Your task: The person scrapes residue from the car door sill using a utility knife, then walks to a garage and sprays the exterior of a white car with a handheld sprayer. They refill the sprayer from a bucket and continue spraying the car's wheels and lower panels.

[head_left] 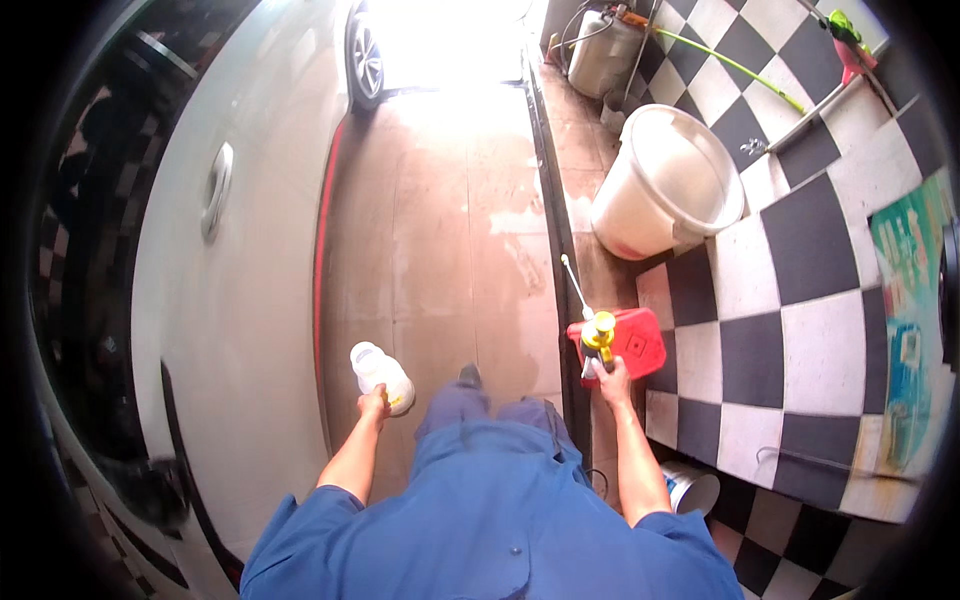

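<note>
On the left, beside the silver car, my left hand point(374, 403) is closed round the handle of a white plastic jug point(385, 378). It hangs above the tiled floor. My right hand point(612, 378) grips a yellow-and-black sprayer point(598, 336). A thin white wand point(576, 285) reaches forward from beside the sprayer; whether the two are joined I cannot tell. Just under and beyond that hand stands a red plastic canister point(637, 343), partly covered by the sprayer. How my right fingers sit on the sprayer is partly hidden.
A silver car point(235, 290) lines the left side. A big white bin point(668, 185) stands by the checkered wall point(810, 250) on the right. Farther back is a grey-white tank point(606, 55) with hoses. A white bucket point(690, 488) sits behind my right arm. A dark strip point(550, 190) crosses the floor lengthwise.
</note>
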A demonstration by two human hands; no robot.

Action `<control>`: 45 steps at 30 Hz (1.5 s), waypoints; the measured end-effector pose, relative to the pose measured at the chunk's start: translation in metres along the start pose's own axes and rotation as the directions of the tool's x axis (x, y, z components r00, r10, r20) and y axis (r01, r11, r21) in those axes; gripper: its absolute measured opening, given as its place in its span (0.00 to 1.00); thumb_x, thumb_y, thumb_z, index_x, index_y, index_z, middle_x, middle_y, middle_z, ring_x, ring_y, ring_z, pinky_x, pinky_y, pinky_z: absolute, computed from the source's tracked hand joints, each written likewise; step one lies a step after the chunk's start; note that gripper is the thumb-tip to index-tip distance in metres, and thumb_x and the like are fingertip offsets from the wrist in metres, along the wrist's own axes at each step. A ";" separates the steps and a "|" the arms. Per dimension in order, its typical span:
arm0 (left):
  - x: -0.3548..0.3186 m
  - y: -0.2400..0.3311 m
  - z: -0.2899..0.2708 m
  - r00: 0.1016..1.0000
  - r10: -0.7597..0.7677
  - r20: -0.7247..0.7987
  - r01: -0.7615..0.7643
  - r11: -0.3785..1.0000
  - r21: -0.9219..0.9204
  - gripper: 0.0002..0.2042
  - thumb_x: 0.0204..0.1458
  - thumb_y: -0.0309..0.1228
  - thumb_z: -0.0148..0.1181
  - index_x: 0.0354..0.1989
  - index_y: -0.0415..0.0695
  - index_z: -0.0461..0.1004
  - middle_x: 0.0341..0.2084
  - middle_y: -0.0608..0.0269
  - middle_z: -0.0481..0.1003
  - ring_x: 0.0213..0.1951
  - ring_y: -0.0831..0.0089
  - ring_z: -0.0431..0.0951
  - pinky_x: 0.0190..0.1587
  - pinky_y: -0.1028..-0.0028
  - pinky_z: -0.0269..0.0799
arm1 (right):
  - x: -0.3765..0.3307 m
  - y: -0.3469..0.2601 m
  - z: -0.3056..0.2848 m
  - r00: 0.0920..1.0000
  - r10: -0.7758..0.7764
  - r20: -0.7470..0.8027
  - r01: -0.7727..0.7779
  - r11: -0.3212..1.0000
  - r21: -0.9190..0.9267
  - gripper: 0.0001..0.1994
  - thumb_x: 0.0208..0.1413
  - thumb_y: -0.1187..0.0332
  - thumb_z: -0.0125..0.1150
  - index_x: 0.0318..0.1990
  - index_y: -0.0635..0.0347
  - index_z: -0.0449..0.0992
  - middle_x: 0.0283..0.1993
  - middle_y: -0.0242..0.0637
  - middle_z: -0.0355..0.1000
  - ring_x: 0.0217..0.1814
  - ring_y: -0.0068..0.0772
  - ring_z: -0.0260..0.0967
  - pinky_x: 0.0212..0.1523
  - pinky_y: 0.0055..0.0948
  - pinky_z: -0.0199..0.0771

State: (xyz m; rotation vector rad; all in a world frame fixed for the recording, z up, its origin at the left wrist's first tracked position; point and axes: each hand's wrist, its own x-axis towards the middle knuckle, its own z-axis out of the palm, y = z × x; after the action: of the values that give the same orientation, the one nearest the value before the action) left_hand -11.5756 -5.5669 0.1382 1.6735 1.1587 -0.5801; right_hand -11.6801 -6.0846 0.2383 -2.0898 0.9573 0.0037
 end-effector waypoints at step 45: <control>0.216 0.701 0.830 0.146 -0.291 0.946 -0.122 0.943 0.309 0.22 0.49 0.38 0.62 0.49 0.39 0.67 0.40 0.65 0.72 0.41 0.77 0.71 0.46 0.76 0.67 | 0.827 -0.264 0.243 0.944 0.282 -0.171 -0.244 0.947 0.210 0.16 0.49 0.68 0.60 0.43 0.64 0.66 0.38 0.48 0.67 0.40 0.50 0.66 0.41 0.39 0.66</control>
State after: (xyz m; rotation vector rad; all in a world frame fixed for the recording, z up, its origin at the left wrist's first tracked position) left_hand -10.7424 -6.2708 -0.0563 0.9590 0.0834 -1.7250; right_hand -10.8502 -6.3406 -0.0034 -1.8004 1.3036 -0.1546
